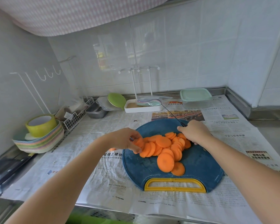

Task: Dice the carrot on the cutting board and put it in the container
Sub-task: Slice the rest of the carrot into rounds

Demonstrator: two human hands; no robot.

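I log the carrot (164, 146) as cut into rounds only, heaped on the blue cutting board (200, 162) near the counter's front edge; dicing is not yet done. The left hand (128, 139) has its grip curled round a stack of rounds at the board's left rim. The right hand (195, 132) has its grip closed on the knife (173, 114), blade pointing toward the back edge. In my judgement the stacks next need cutting into strips, then crosswise. The container (196, 98) stands lidded at the back edge. A newspaper (103, 175) headline partly reads "程上建功"; no brand is legible.
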